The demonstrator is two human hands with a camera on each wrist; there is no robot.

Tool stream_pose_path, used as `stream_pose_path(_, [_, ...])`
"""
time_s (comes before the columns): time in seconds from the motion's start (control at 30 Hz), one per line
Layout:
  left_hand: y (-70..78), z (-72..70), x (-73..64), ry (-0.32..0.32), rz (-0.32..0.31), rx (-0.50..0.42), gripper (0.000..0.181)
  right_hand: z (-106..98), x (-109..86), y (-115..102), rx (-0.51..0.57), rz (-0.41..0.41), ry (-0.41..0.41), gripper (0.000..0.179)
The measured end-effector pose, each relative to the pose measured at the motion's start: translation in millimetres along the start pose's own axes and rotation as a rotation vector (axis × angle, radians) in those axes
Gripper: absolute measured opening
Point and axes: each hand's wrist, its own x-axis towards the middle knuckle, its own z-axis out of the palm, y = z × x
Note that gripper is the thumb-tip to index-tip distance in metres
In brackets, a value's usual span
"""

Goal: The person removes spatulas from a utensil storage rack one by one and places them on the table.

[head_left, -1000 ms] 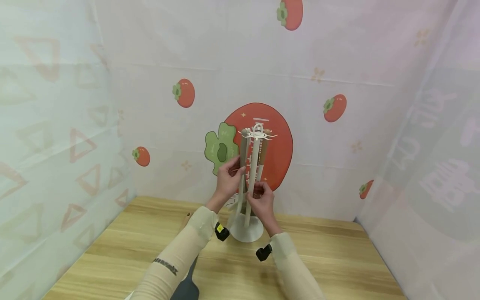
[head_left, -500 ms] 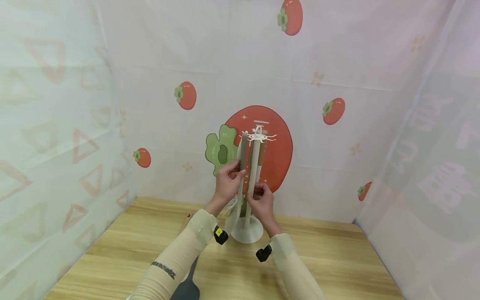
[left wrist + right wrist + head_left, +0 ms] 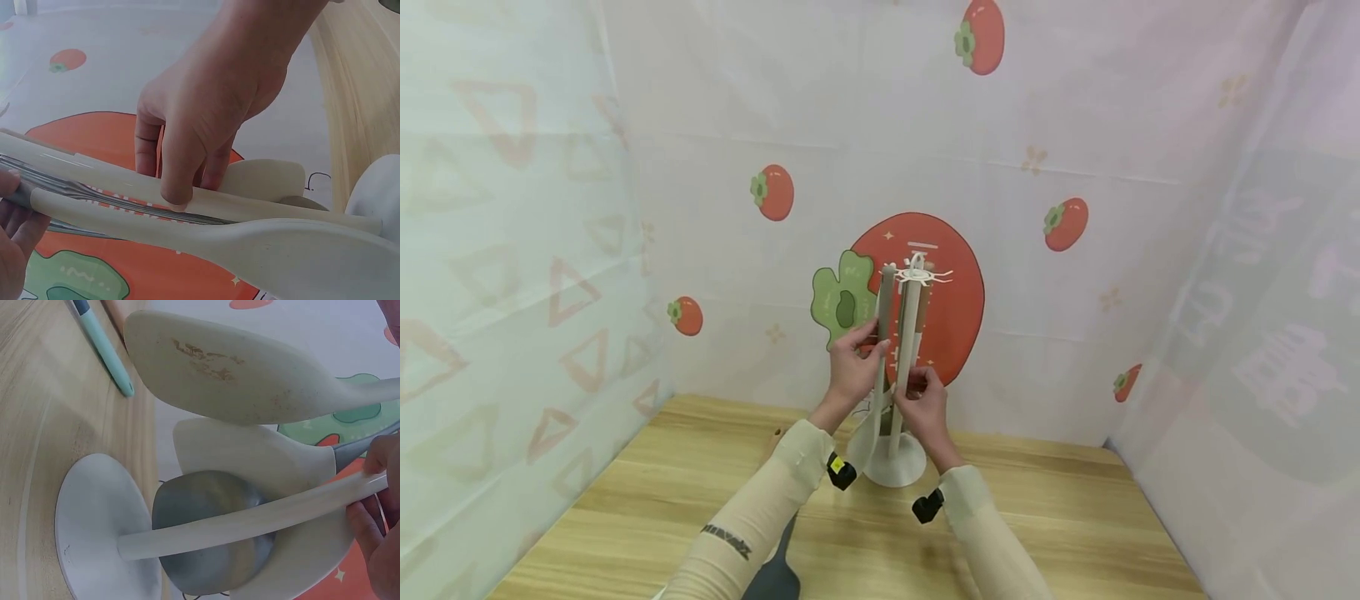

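A white utensil stand, with a ring of hooks (image 3: 916,274) on top and a round base (image 3: 100,528), stands upright on the table. My right hand (image 3: 922,406) grips its white pole (image 3: 269,522) below mid-height. To the left of the pole, my left hand (image 3: 853,367) pinches the grey-topped handle (image 3: 886,308) of a cream spatula. The spatula's broad head (image 3: 231,369) points down and bears brownish stains. Whether its top is on a hook is unclear. Behind the pole hang a metal-headed utensil (image 3: 212,531) and other pale utensils, partly hidden.
A dark grey spatula (image 3: 775,575) lies on the wooden table (image 3: 1037,517), partly under my left sleeve. A mint-green handle (image 3: 109,356) lies left of the stand. Printed sheets (image 3: 1112,300) wall in the back and sides.
The cream spatula's head has swung out, nearer to me and in front of the base's left side. Its handle top has shifted slightly. My right hand stays on the pole.
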Motion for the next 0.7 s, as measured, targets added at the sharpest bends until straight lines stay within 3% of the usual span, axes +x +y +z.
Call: stream_pose_path(0.7, [6.2, -8.0, 0.4, 0.033, 0.037, 0.039, 0.042, 0.7, 0.1, 2.6, -0.002, -0.039, 0.01, 0.027])
